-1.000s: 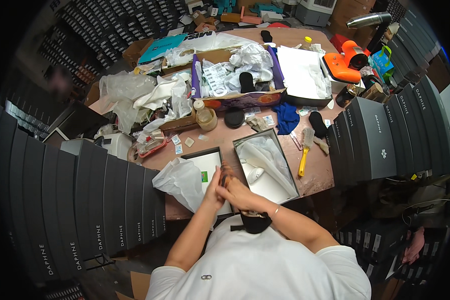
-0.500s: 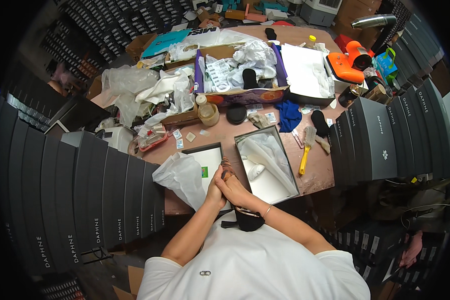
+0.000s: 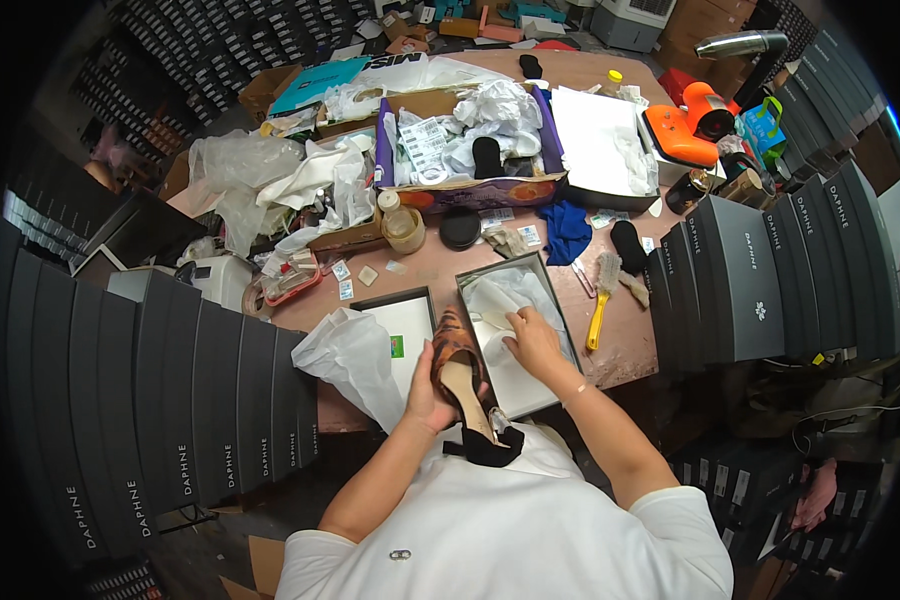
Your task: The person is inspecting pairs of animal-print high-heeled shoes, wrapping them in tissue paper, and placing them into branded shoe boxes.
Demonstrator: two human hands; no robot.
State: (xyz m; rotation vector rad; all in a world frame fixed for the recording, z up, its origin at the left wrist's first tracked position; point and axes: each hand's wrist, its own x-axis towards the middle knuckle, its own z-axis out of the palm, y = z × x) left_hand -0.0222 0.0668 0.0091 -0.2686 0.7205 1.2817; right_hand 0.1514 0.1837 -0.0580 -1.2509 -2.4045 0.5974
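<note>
My left hand (image 3: 428, 396) is closed around a shoe (image 3: 457, 352) with a brown-and-black animal-print upper, a pale insole and a black heel part with a strap. The shoe is tilted, its toe away from me and its heel close to my white shirt. Over the open grey shoe box (image 3: 562, 296) on the right, my right hand (image 3: 538, 345) has its fingers bent and pinched at the white paper (image 3: 500, 350) inside; the fingertips are partly hidden. Left of the shoe lies a box lid (image 3: 425, 298) with white tissue paper (image 3: 345, 358) over its left side.
Stacks of grey shoe boxes (image 3: 175, 390) (image 3: 730, 275) flank me on both sides. A yellow-handled brush (image 3: 597, 318), a blue cloth (image 3: 567, 235) and a glass jar (image 3: 403, 232) lie or stand beyond. Farther back are a purple carton (image 3: 470, 192) of crumpled paper and an orange device (image 3: 682, 135).
My right hand has left the shoe and moved right into the open box. The left hand now holds the shoe alone, turned so its insole shows.
</note>
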